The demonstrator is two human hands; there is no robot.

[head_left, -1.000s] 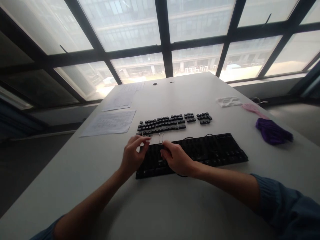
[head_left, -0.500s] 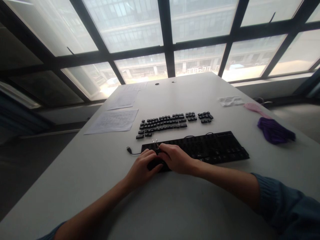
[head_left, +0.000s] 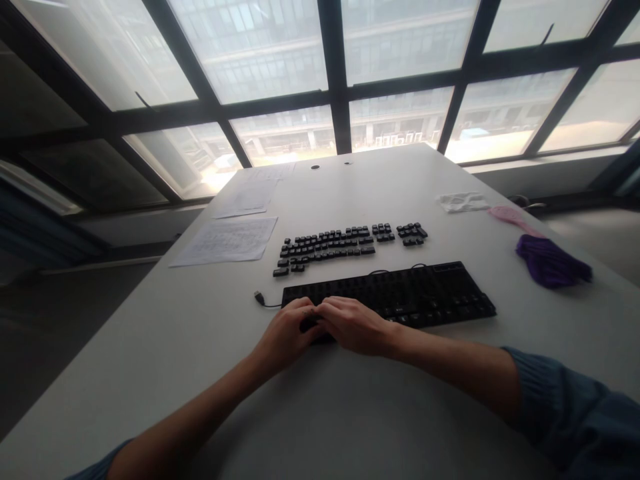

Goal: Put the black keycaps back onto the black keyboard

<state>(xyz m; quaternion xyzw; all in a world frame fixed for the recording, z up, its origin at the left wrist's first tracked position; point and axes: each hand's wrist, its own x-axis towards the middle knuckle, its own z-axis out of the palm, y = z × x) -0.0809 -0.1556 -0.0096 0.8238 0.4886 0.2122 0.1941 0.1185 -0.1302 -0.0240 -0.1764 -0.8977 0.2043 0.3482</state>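
A wall of dark-framed windows [head_left: 390,40] stands behind a white bench [head_left: 345,413], with written sheets [head_left: 225,241] on its left and a white cloth [head_left: 463,202], a pink item [head_left: 505,214] and a purple bundle [head_left: 553,262] on its right. The black keyboard [head_left: 425,293] lies flat near the person; a USB plug [head_left: 259,299] rests just beyond its left end. Loose keycaps [head_left: 327,255] are arranged in rows behind the keyboard, apart from it. Change of state: one second ago the left hand [head_left: 290,330] was raised, thumb and forefinger near each other, and thin wire prongs stood upright at the right hand [head_left: 356,327]. Both hands now meet low over the keyboard's left portion, and the prongs no longer stand clear above the fingers. This suggests that the work is now concentrated at key level, with both hands engaged at one spot. The left hand is partly curled, its thumb toward the right hand; the right hand is bent with its fingers together. What either hand grips cannot be determined, as the fingers conceal it.
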